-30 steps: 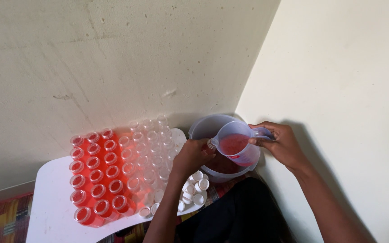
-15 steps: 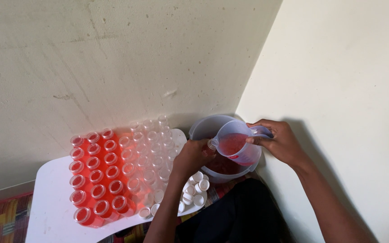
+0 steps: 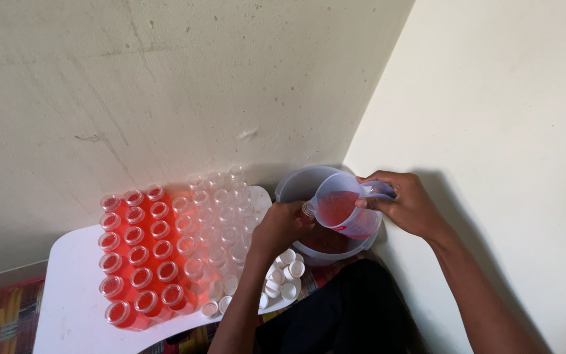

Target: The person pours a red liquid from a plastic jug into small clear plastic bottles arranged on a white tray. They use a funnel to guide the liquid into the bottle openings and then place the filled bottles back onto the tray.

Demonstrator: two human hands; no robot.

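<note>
A white bench [image 3: 73, 288] fills the lower left of the frame, its near edge cut off at the bottom. On it stand rows of small clear bottles: the red-filled bottles [image 3: 140, 252] at left, the empty bottles [image 3: 221, 216] toward the centre, with loose white caps [image 3: 284, 272] heaped at its right end. Right of centre sits a large translucent bowl [image 3: 296, 183] holding dark red liquid, mostly hidden by the hands. Above it the right hand [image 3: 409, 206] has its fingers closed around the handle of a clear measuring jug [image 3: 345, 210], tilted and part-full of red liquid. The left hand [image 3: 280, 226] has its fingers wrapped around one small bottle [image 3: 307, 210] at the jug's spout; only its neck shows.
</note>
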